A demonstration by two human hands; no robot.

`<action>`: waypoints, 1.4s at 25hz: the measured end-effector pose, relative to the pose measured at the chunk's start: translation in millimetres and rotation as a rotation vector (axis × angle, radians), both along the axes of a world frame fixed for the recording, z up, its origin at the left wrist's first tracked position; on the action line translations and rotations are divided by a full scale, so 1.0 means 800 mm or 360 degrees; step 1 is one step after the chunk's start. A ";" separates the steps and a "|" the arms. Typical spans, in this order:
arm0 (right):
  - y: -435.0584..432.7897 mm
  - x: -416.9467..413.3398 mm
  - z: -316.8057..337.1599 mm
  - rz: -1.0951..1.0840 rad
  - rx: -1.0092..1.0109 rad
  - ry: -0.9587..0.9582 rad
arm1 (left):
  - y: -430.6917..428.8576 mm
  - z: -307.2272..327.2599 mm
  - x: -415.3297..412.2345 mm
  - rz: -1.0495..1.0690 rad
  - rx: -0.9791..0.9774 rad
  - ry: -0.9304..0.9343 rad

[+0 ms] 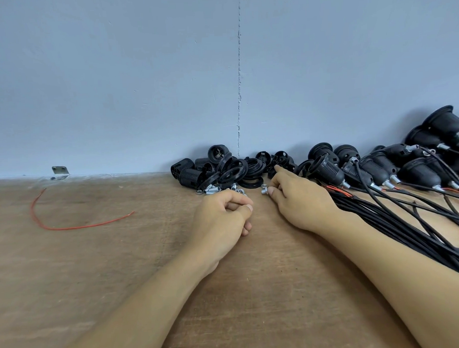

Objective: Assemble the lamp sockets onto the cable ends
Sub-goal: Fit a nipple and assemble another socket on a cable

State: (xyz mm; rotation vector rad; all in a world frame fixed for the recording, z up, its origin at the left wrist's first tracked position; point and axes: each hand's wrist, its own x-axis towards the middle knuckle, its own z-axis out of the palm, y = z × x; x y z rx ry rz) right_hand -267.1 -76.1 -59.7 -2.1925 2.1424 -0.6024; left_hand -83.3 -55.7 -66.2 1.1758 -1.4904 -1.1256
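Cables: bundle of black cables point(412, 233) on the brown wooden surface point(95, 274), beside the right forearm, running near-right to far-left.
Left grip point(223, 222): fingers curled, resting on the surface; contents hidden.
Right grip point(299, 199): fingers loose, thumb touching a small silver nut point(263, 188), forefinger on the loose black socket parts point(231, 173).
Sockets: assembled black lamp sockets point(382, 168) lie flat far right, silver necks pointing near-right.
Far left: curved red wire point(66, 227).

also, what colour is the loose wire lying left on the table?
Red: the thin curved wire on the brown wooden table, clearest in the head view.
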 end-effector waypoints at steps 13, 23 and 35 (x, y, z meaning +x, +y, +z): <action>0.011 0.003 -0.003 0.0045 -0.0336 -0.0219 | -0.002 -0.003 0.001 -0.0022 0.0001 0.0026; 0.018 0.021 0.016 0.0350 -0.0101 -0.1667 | 0.001 0.001 0.002 0.0017 -0.0015 0.0327; 0.029 0.018 0.014 0.0488 0.0159 -0.2175 | -0.003 0.006 0.009 -0.0133 0.0132 0.0565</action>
